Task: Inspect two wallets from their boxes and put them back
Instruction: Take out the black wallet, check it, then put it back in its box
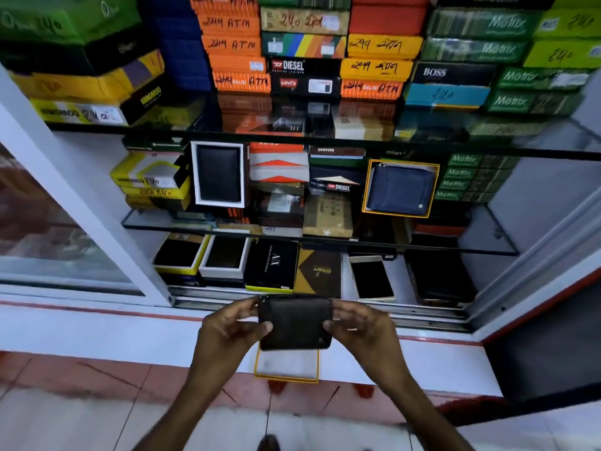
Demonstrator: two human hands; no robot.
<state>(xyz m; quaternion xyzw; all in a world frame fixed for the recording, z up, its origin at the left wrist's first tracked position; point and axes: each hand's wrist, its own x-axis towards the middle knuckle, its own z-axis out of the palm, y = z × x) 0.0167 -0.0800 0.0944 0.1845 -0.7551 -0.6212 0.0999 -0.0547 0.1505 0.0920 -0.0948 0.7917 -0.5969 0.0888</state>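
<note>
A dark brown zip wallet [294, 323] is held level between both hands, low in the middle of the view. My left hand [227, 327] pinches its left edge and my right hand [361, 327] grips its right edge. Right below it, an open yellow-rimmed box [286, 369] with a pale lining lies on the white ledge. A blue wallet [401, 190] stands in an orange-rimmed box on the middle glass shelf, to the right. A black wallet [218, 177] stands in a white box on the same shelf, to the left.
A glass-shelved display cabinet [325, 138] is packed with stacked wallet boxes in orange, green, yellow and black. Several open boxes lie on its bottom level. A sliding glass door [65, 222] stands at the left. Red and white floor tiles [97, 402] lie below the ledge.
</note>
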